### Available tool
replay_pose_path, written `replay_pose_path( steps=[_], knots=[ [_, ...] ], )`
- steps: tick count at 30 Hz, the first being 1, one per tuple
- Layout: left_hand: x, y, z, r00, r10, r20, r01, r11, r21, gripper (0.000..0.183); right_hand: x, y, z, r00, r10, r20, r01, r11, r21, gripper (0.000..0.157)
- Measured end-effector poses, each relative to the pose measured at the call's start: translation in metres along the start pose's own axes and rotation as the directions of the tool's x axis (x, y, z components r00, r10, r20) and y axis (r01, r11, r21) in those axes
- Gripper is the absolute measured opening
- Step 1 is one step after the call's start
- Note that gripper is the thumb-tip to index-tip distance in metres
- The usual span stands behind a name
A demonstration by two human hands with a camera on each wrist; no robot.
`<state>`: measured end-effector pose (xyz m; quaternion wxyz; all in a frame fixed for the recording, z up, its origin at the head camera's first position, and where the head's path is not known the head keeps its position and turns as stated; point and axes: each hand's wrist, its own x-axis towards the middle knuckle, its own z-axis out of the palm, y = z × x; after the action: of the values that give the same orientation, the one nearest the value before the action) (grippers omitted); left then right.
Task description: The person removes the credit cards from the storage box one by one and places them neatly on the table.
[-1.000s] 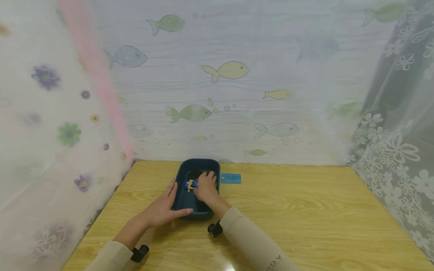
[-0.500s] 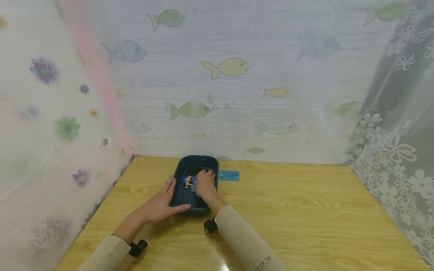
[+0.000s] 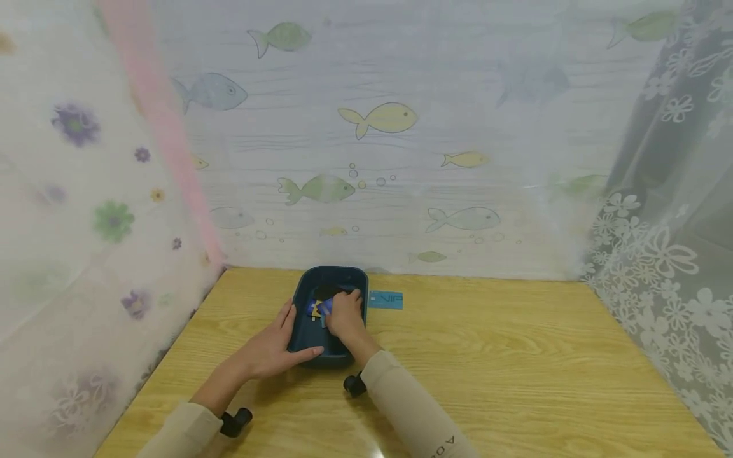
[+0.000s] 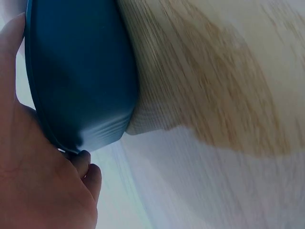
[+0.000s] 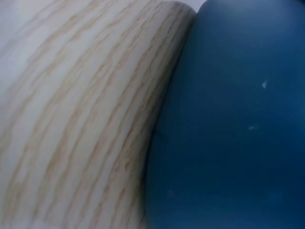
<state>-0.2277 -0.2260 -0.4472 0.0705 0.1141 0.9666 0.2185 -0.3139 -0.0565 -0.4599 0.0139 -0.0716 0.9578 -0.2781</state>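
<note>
A dark blue plastic bin (image 3: 306, 340) stands on the wooden table. My left hand (image 3: 266, 350) holds its near left corner, fingers along the left wall and thumb over the front rim. Seen from the left wrist, that hand (image 4: 45, 176) wraps the edge of the bin (image 4: 86, 71). Inside the bin, my right hand (image 3: 346, 318) pinches a blue card (image 3: 325, 306) over other small cards in blue and yellow (image 3: 314, 310). A black item (image 3: 328, 291) lies behind them, partly hidden. From the right wrist, only the bin's outer wall (image 5: 228, 119) shows, with no fingers.
A light blue card marked VIP (image 3: 386, 299) lies flat on the table (image 3: 487, 356), just right of the bin. A fish-printed curtain (image 3: 378, 191) hangs behind the table's far edge, with flowered sheets on both sides.
My right hand stays in the bin, its fingers shifting slightly; more of the blue card shows at its fingertips, and a light blue edge has appeared below. The left hand keeps its hold.
</note>
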Motion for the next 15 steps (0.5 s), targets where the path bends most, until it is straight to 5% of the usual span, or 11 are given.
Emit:
replay_pose_path(
  steps=[7, 15],
  knots=[
    [-0.0005, 0.0016, 0.0042, 1.0, -0.01, -0.02, 0.009, 1.0, -0.029, 0.124, -0.0005, 0.0026, 0.0034, 0.999, -0.041, 0.003, 0.041, 0.999, 0.008, 0.046],
    [-0.0003, 0.0024, 0.0019, 1.0, -0.004, -0.021, 0.003, 0.999, -0.038, 0.125, 0.001, 0.0033, 0.0057, 0.999, -0.051, 0.009, 0.051, 0.999, -0.001, 0.059]
  ],
)
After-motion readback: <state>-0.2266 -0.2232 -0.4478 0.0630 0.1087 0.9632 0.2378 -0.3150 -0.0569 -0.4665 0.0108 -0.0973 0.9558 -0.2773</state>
